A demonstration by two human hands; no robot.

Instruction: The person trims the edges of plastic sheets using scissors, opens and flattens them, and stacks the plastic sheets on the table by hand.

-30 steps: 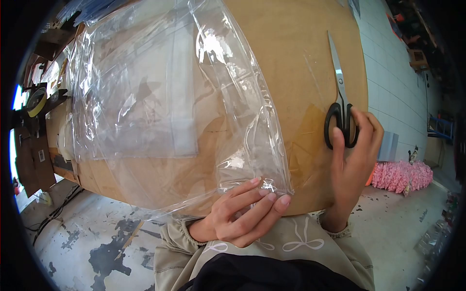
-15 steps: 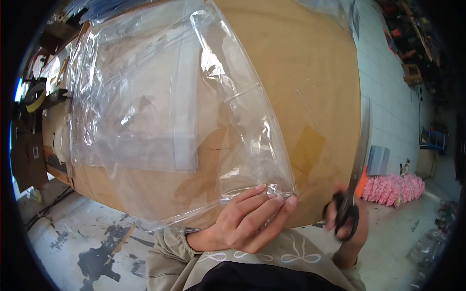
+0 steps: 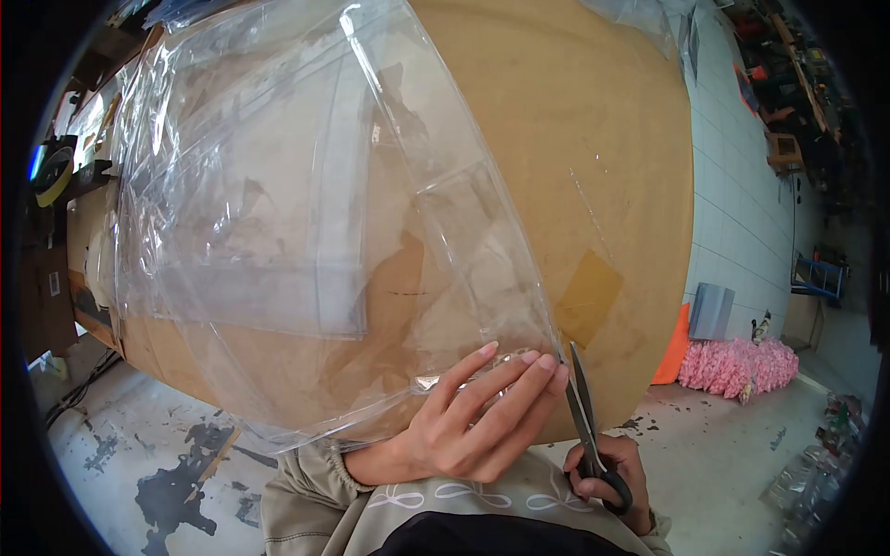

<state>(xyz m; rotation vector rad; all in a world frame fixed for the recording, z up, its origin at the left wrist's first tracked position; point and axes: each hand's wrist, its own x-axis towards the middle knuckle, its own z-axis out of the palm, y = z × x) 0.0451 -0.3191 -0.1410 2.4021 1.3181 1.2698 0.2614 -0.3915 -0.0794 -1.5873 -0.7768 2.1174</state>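
Clear plastic sheeting [image 3: 389, 278] lies folded across the left and middle of the brown-covered table. My left hand [image 3: 491, 417] rests at its near corner, fingers pressed together on the gathered plastic edge. Black-handled scissors [image 3: 584, 412] are in my right hand [image 3: 616, 477], its fingers wrapped round the handles. Their blades are slightly apart and point away from me, right beside my left fingertips and the sheet's corner. Whether plastic lies between the blades, I cannot tell.
The brown table [image 3: 556, 93] has a yellowish tape patch [image 3: 591, 296] near the scissors. Beyond its right edge, a pink fluffy bundle [image 3: 739, 368] and a grey box [image 3: 712, 312] sit on the floor. A tape roll [image 3: 56, 178] is at the far left.
My right hand has picked up the scissors from the table, swung them towards me and brought the blades to the sheet's corner. My left hand has stayed on the plastic.
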